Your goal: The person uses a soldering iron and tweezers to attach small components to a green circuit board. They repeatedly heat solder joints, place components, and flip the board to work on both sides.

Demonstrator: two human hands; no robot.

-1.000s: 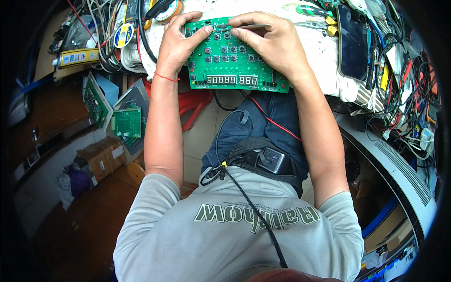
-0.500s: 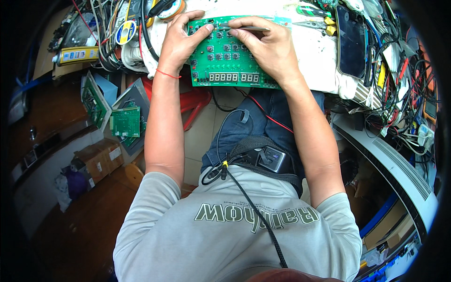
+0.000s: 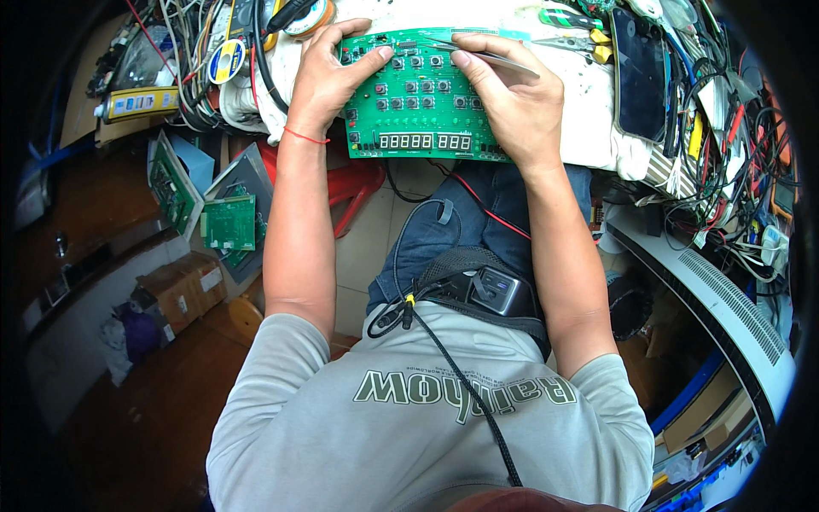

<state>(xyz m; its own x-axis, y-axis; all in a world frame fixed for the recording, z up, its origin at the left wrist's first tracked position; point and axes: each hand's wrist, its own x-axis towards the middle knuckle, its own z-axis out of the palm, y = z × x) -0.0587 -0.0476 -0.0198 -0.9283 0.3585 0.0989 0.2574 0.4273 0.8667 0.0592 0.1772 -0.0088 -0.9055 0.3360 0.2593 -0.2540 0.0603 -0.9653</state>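
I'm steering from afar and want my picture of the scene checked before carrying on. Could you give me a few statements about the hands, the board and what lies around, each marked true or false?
1. The left hand has its thumb on the green circuit board. True.
2. The right hand holds a slim metal tool. True.
3. The board's edge nearest the person carries no displays. False: digit displays sit along it.
4. A dark-screened device lies to the right of the board. True.
5. Both wrists are bare. False: a red cord circles the left one.
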